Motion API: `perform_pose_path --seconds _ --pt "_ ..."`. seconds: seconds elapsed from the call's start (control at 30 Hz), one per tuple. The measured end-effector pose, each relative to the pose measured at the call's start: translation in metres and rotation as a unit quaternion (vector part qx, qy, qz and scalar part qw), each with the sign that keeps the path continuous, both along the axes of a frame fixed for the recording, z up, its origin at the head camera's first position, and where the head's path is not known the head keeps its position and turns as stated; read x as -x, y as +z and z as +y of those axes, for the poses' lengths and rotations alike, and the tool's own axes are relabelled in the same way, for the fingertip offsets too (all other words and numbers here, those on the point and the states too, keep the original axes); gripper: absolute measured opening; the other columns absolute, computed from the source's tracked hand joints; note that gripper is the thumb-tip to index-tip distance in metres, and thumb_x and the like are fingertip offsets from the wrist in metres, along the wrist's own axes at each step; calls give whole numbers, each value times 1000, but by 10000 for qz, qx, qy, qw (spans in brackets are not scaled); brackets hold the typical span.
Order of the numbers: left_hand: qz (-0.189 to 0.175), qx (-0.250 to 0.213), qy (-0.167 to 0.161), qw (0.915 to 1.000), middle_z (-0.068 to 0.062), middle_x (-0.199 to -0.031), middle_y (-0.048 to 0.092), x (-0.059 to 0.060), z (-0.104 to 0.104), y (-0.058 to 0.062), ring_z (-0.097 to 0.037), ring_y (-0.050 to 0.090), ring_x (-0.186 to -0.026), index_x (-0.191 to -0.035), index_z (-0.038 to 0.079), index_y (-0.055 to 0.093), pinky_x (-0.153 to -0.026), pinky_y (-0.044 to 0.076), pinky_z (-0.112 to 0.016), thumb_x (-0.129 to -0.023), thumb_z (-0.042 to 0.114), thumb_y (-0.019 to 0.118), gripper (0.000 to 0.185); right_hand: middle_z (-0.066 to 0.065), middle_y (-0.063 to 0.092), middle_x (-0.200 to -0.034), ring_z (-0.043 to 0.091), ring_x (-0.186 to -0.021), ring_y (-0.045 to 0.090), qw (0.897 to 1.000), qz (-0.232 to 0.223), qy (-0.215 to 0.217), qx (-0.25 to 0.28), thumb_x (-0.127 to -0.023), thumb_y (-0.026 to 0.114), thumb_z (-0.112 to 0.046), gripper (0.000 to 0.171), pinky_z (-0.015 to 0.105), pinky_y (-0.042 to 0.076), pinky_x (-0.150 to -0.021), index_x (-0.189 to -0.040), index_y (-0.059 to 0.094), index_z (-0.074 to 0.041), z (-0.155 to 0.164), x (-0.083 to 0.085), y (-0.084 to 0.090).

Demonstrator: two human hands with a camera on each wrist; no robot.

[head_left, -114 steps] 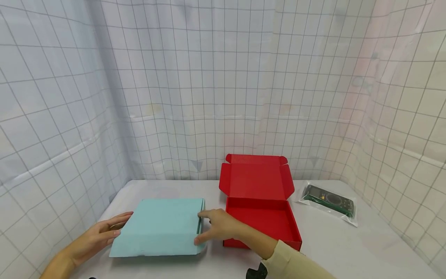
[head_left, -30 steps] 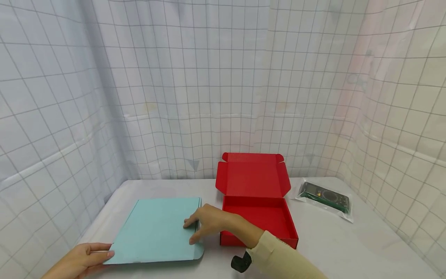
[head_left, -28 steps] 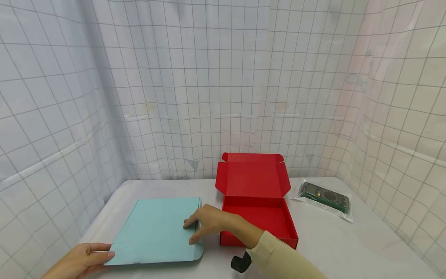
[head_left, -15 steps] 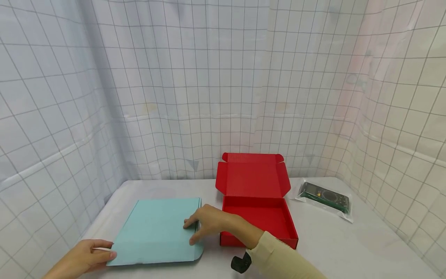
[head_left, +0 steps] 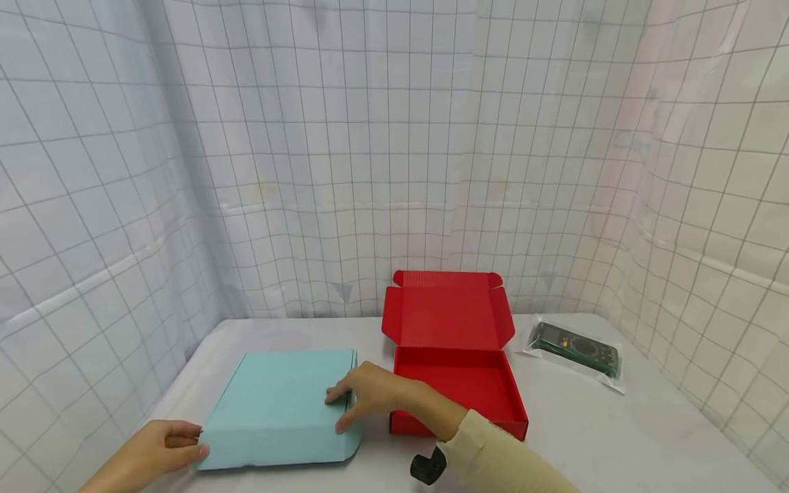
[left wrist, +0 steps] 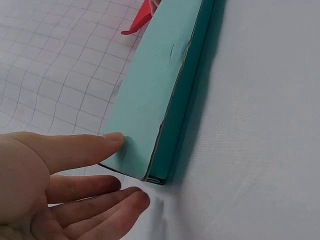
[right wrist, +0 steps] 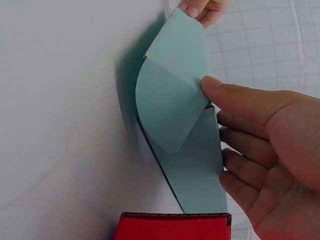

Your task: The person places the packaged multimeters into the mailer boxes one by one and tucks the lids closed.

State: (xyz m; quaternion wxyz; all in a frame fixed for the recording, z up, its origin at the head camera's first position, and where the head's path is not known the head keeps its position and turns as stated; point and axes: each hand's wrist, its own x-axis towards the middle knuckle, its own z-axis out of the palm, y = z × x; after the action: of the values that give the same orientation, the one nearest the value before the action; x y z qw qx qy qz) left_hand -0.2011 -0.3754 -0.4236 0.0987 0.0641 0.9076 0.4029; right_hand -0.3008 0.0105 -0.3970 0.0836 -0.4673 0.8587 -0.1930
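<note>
Gridded curtains close off the white surface point(head_left: 616, 438). Both hands rest on a flat blue box point(head_left: 280, 404), fingers relaxed: left hand point(head_left: 161, 452) at its near-left corner, right hand point(head_left: 370, 394) on its right edge. Just beside stands an open red box point(head_left: 456, 363); farther right, a bagged meter point(head_left: 576, 349).

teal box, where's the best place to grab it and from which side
Probably the two short side edges of the teal box, one hand from each side: it lies flat and wide. The left hand is already at its near left corner, the right hand at its right edge, by the rounded flap.
</note>
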Motion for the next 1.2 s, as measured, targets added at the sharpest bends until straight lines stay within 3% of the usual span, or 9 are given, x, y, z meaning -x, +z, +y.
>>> perform_pose_path --seconds 0.13,0.23,0.33,0.43,0.5,0.7,0.97,1.13,1.2 --pt "1296 790 261 9881 -18 -116 71 -4 9 5 -26 71 -101 -124 -13 65 -80 61 -36 -95 26 78 50 -14 67 -132 2 -125 57 10000 -8 11 15 -86 87 -33 47 19 48 -97 -130 75 -21 1 -1 -1" --pt "2420 785 89 9670 -15 -122 70 -5 20 7 -6 66 -106 -127 -3 67 -79 59 -26 -89 23 84 50 -15 66 -132 3 -126 56 10000 8 -14 43 -86 87 -33 47 20 48 -97 -130 75 -21 3 -1 -2" --pt "3308 648 -352 9408 -12 -125 69 -2 31 7 6 56 -114 -129 2 67 -83 56 -20 -84 20 88 53 -16 66 -132 4 -128 55 9999 -13 -56 90 -86 87 -32 47 20 48 -97 -130 75 -22 5 -2 -2" --pt "3876 813 -677 9157 -9 -126 70 2 39 4 2 56 -119 -127 6 70 -91 46 -9 -80 20 91 54 -16 65 -133 6 -129 54 9998 -85 -69 170 -87 87 -32 47 21 48 -97 -131 74 -21 6 -2 -4" --pt "3976 989 -897 9078 -8 -125 71 5 41 1 -7 60 -120 -125 7 71 -95 38 -5 -81 23 90 51 -16 65 -133 5 -130 54 9996 -152 -59 236 -87 86 -31 48 20 48 -97 -132 74 -21 6 -2 -6" --pt "3490 1392 -1196 9190 -6 -126 71 9 40 -5 -20 65 -119 -118 8 76 -96 42 -9 -86 36 85 44 -15 64 -136 5 -133 52 9993 -165 16 325 -89 85 -30 48 19 47 -98 -135 72 -19 7 -1 -10" --pt "3276 1242 -1186 9291 -7 -130 70 10 40 -6 -18 62 -122 -119 8 77 -96 41 -9 -89 36 82 41 -13 62 -139 4 -134 51 9988 -39 91 485 -92 82 -29 49 22 45 -104 -138 69 -17 17 -7 -16" --pt "2960 1170 -1270 9394 -7 -131 69 9 38 -2 -20 61 -124 -117 10 79 -96 40 -10 -90 36 81 37 -11 67 -130 4 -118 62 9971 64 -146 745 -91 83 -27 48 19 50 -94 -135 71 -14 25 -14 -18" --pt "2814 1160 -1281 9439 -6 -132 69 10 37 0 -22 60 -125 -117 11 79 -97 40 -11 -91 38 80 38 -10 70 -126 6 -110 66 9949 -121 -357 938 -91 83 -26 46 17 52 -89 -133 72 -11 29 -18 -17"
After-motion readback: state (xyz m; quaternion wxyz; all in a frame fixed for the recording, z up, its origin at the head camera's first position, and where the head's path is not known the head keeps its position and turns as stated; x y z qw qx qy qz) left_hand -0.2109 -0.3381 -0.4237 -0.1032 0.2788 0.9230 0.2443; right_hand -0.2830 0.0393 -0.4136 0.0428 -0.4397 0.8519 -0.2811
